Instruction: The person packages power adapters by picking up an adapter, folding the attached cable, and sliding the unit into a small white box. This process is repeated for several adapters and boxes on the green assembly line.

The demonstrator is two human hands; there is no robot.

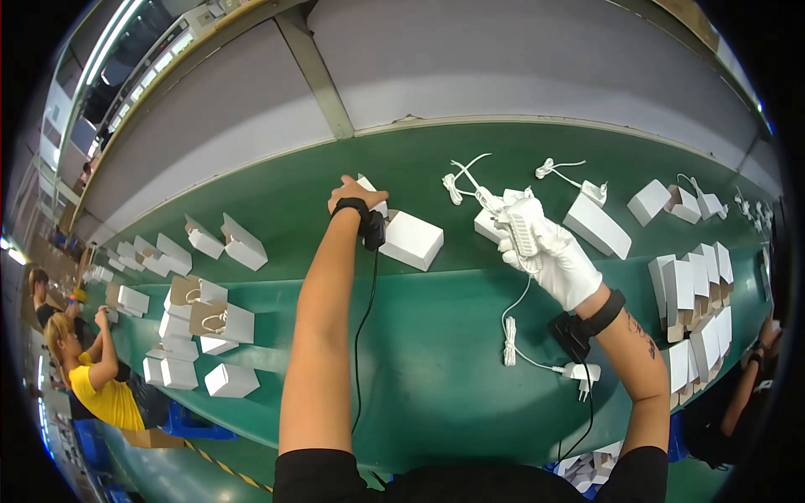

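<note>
My left hand [356, 196], bare with a black band and device at the wrist, is closed on a small white box [374, 198] at the table's far side. It covers much of that box. Just to its right, a larger white box [411, 240] lies on the green table. My right hand [553, 256], in a white glove, grips a white power adapter [521, 228] with a bundled cord. Behind this hand shows part of another white box [489, 225]. Below it, a white plug adapter [580, 374] lies with its tied cord [510, 342].
White boxes [222, 323] stand in groups at the left, several open with cords inside. More open boxes [688, 285] crowd the right edge. A corded adapter [594, 193] lies beside a long white box [597, 226]. A person in yellow [109, 386] sits far left; another person's arm [750, 369] shows right.
</note>
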